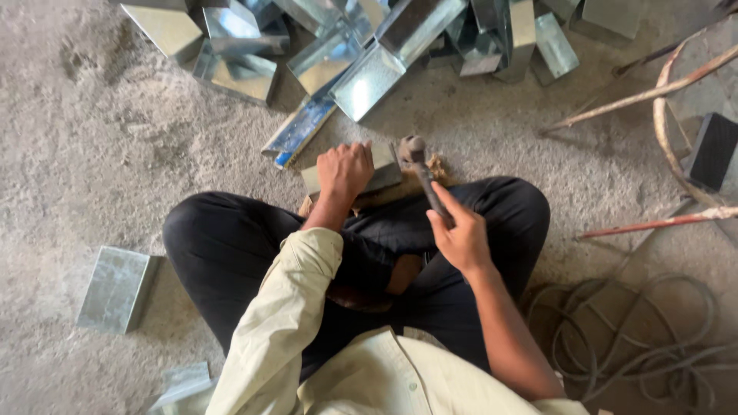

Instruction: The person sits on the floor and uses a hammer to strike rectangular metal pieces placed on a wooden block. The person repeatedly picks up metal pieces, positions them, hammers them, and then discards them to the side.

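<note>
A rough, dusty concrete floor (108, 146) filled the view. The fingers of the left hand (344, 172) were curled and pressed down on a folded sheet-metal piece (382, 170), which was held flat just beyond the crossed legs in black trousers (231, 246). The fingers of the right hand (461, 237) were wrapped round the handle of a hammer (421, 165) (its head was seen just right of the metal piece, near its edge). A heap of shiny bent metal sections (361, 46) was piled farther away, a single flat piece (114, 289) lay near left, and coiled cable (646, 338) lay near right.
</note>
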